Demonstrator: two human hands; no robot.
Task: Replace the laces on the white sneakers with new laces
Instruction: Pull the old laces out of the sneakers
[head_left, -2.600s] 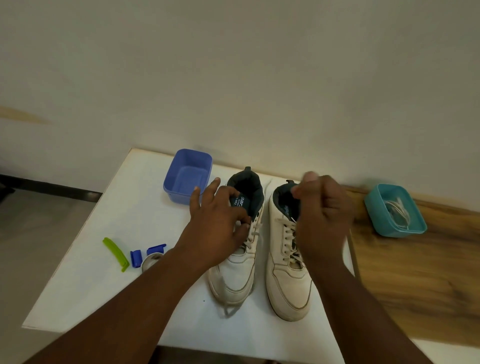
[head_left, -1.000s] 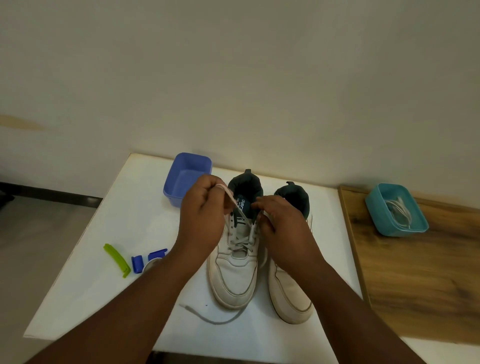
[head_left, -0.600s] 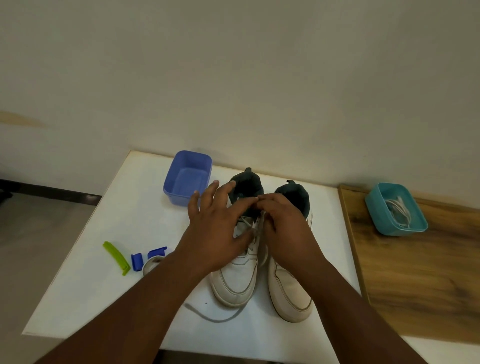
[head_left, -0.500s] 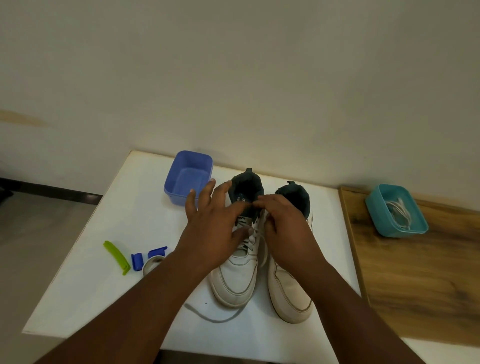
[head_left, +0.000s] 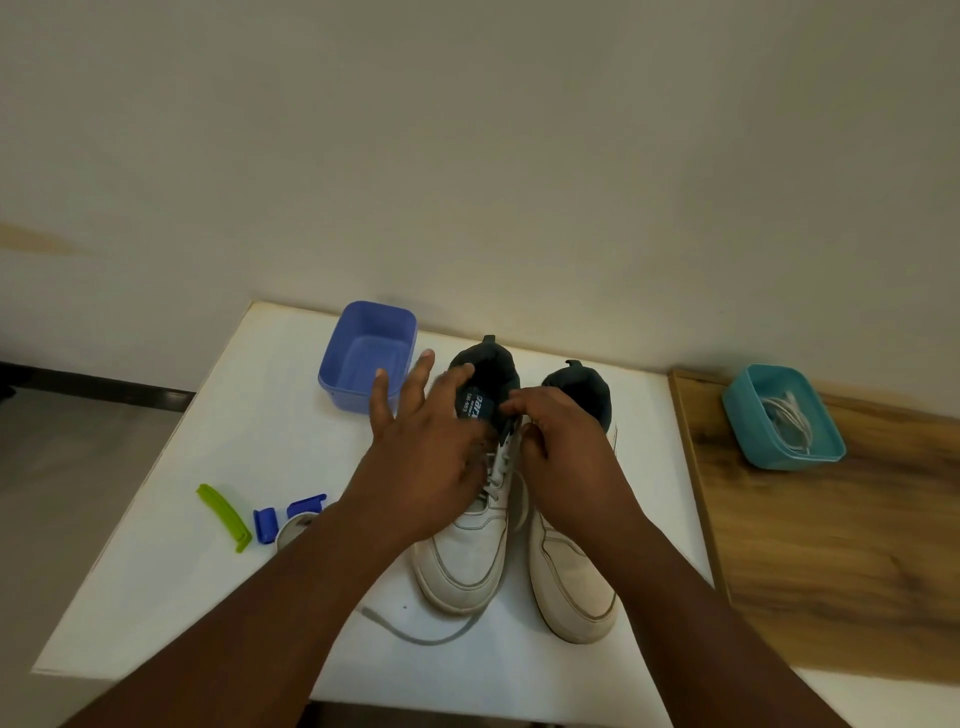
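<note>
I am working on the left sneaker (head_left: 467, 551), unlacing it: my left hand (head_left: 421, 457) is resting over its eyelet rows with fingers spread, steadying the tongue, while my right hand (head_left: 566, 457) is curling in just beside it. I am likely pinching the old lace (head_left: 500, 460) between the two hands, though I cannot tell for certain. Its freed end is trailing on the white table (head_left: 171, 587) below my left wrist. The right sneaker (head_left: 571, 587) is lying under my right forearm. Next, I judge, I am drawing the lace out of the upper eyelets; new laces (head_left: 789, 423) are waiting in the teal tub (head_left: 782, 457), well off to my right.
</note>
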